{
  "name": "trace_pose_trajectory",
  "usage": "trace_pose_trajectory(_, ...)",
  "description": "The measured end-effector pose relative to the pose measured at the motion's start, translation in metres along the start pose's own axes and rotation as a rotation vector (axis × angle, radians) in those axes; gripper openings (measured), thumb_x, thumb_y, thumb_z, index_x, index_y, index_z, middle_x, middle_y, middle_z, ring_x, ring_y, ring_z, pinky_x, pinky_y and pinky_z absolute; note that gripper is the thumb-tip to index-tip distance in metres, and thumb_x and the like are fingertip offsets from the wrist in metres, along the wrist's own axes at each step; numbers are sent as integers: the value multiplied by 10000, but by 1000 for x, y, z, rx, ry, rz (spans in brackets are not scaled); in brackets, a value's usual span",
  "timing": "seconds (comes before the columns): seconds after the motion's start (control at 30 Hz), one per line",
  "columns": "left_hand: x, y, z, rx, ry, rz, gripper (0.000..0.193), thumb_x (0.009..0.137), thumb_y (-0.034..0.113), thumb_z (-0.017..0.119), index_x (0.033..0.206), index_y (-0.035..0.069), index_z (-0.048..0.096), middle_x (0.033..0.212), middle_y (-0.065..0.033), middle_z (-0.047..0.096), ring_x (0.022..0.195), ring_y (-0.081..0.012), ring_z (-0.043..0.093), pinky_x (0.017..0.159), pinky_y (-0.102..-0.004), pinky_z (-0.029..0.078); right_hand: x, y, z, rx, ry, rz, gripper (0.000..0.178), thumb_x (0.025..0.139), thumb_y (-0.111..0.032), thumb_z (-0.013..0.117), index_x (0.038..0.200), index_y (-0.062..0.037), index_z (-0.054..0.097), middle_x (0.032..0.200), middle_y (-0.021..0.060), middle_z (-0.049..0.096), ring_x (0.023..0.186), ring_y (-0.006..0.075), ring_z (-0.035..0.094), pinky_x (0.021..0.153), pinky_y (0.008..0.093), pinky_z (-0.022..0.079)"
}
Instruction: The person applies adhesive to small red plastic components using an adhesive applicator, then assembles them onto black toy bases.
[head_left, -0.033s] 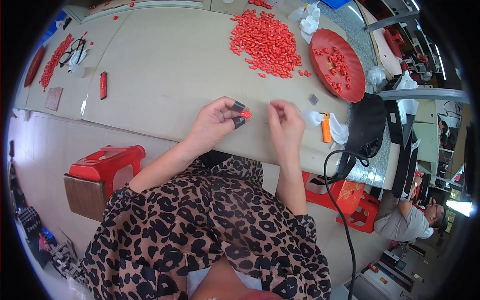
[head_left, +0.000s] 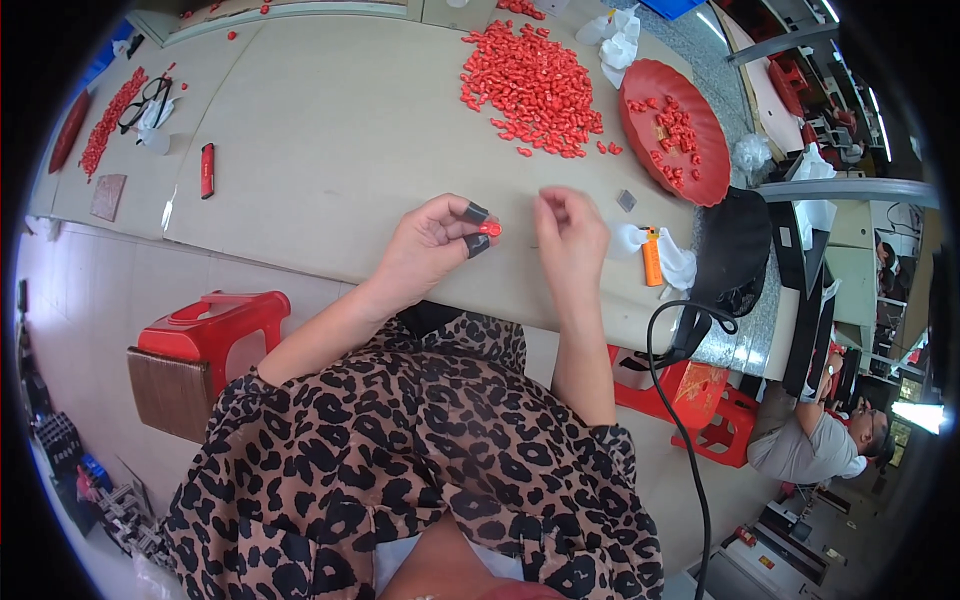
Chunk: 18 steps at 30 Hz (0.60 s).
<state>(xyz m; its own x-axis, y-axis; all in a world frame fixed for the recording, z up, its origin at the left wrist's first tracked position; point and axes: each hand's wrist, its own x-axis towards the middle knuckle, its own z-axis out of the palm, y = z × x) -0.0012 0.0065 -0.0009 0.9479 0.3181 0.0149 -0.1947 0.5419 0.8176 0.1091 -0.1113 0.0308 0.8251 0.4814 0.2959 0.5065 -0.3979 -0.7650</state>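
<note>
Between the thumb and forefinger of my left hand (head_left: 425, 245), both wrapped in dark tape at the tips, is a small glossy red piece (head_left: 490, 228). It is held over the front part of the table. To its right, a short gap away, my right hand (head_left: 572, 235) is raised with its thumb and fingertips pinched together. The fingers are slightly blurred, and anything small in them cannot be made out. Beyond the hands lies a large pile of similar red pieces (head_left: 535, 90). A red scalloped plate (head_left: 708, 120) with some more of them stands at the right.
An orange lighter (head_left: 652, 260), a white bottle (head_left: 627, 238) and a small grey block (head_left: 626, 200) lie right of my hands. A black bag (head_left: 735, 245) with a black cable is farther right. At left are a red lighter (head_left: 207, 171), glasses (head_left: 150, 105) and a red stool (head_left: 225, 325).
My right hand has risen slightly, a little away from me. The left hand and the red piece in it have stayed in place.
</note>
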Motion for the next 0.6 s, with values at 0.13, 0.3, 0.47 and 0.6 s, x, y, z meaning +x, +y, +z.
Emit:
trace_pose_trajectory(0.13, 0, 7, 1, -5, -6, -58, 179, 755, -97, 457, 906, -1, 466, 916, -73, 544, 862, -133, 543, 773, -253, 444, 43, 12, 16, -160, -27, -30, 134, 701, -61, 571, 807, 21, 561, 760, 167, 552, 668, 277, 555, 614, 344, 436)
trace_pose_trajectory(0.3, -1, 6, 1, -79, 29, -86, 150, 768, -45, 502, 908, -1, 476, 877, -77, 563, 791, -137, 560, 671, -247, 461, 61, 15, 29, -230, -175, 12, 169, 686, -93, 600, 808, 21, 573, 674, 140, 565, 607, 252, 549, 597, 328, 435)
trace_pose_trajectory(0.47, -4, 11, 4, -123, 45, -104, 108, 784, -10, 502, 892, 3, 496, 862, -76, 571, 786, -136, 561, 696, -261, 459, 56, 17, 23, -240, -175, 16, 180, 704, -118, 607, 805, 26, 567, 639, 100, 571, 552, 172, 546, 552, 273, 436)
trace_pose_trajectory(0.6, -7, 9, 3, -178, 76, -151, 75, 798, 14, 496, 871, 6, 510, 859, -79, 575, 789, -139, 563, 730, -275, 457, 30, 6, 10, 292, -206, 301, 167, 744, -103, 575, 815, 38, 522, 680, 110, 581, 579, 167, 569, 516, 264, 449)
